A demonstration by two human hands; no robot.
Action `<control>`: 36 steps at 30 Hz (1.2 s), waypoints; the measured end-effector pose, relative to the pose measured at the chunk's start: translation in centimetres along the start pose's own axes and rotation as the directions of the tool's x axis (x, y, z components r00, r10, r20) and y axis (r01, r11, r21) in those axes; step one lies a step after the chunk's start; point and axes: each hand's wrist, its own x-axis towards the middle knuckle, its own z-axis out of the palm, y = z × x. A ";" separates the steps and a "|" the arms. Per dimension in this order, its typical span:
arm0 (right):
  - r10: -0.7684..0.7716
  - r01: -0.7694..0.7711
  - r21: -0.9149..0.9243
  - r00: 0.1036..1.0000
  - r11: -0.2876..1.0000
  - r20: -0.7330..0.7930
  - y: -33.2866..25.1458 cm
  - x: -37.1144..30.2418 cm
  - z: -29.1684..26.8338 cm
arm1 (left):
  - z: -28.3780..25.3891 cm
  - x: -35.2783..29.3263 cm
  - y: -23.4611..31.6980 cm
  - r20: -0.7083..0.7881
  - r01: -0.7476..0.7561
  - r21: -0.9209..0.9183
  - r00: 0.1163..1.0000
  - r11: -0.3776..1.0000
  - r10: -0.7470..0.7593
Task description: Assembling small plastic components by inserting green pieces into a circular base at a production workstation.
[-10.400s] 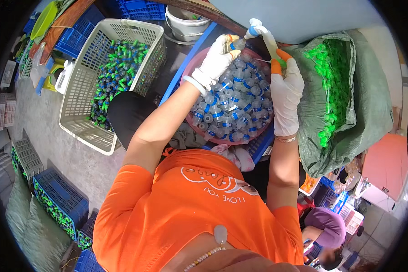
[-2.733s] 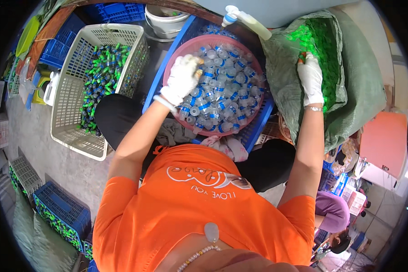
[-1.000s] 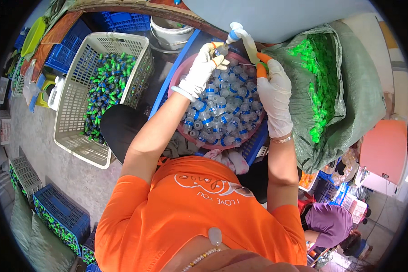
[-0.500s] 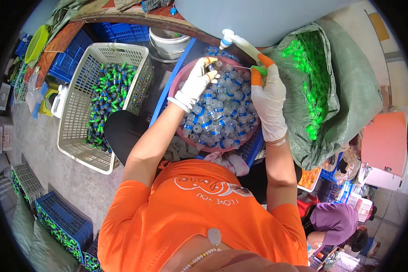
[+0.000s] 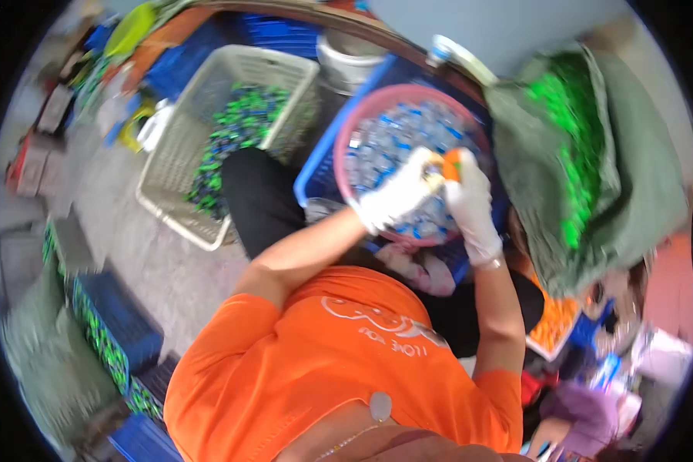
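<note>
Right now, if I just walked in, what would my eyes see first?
Probably the bright green plastic pieces in the grey-green sack at the picture's right. Next, the white-gloved left hand and white-gloved right hand, close together over the round pink plastic basin of clear, blue-banded plastic pieces near the middle.

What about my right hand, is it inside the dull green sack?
No, the white-gloved right hand is over the round pink plastic basin, beside the white-gloved left hand.
</note>
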 end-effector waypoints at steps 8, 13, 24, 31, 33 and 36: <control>0.321 -0.402 0.620 0.915 0.674 0.244 1.8 -2.8 0.0 | 1.4 -0.5 -2.5 -0.030 -0.215 0.082 0.975 0.973 0.218; 0.323 -0.551 0.579 0.830 0.601 0.456 6.8 -3.2 -0.3 | 0.1 -1.7 -1.3 0.168 -0.470 0.503 0.876 0.725 0.452; 0.316 -0.417 0.548 0.909 0.725 0.274 2.5 -4.8 1.1 | -1.5 -4.1 0.2 0.120 -0.335 0.326 0.942 0.884 0.313; 0.125 -0.132 0.100 0.990 0.986 0.070 1.5 -6.3 -1.0 | -11.7 -1.1 0.7 -0.053 -0.232 0.682 0.930 0.693 0.363; 0.031 -0.082 -0.418 0.992 0.905 -0.126 3.1 -7.8 -2.9 | -16.1 -0.7 4.0 -0.127 -0.014 0.933 0.922 0.360 0.365; 0.326 -0.397 -0.220 0.897 0.891 -0.298 4.3 -9.4 -2.3 | -19.5 0.3 1.0 -0.094 0.023 0.990 0.845 0.140 0.526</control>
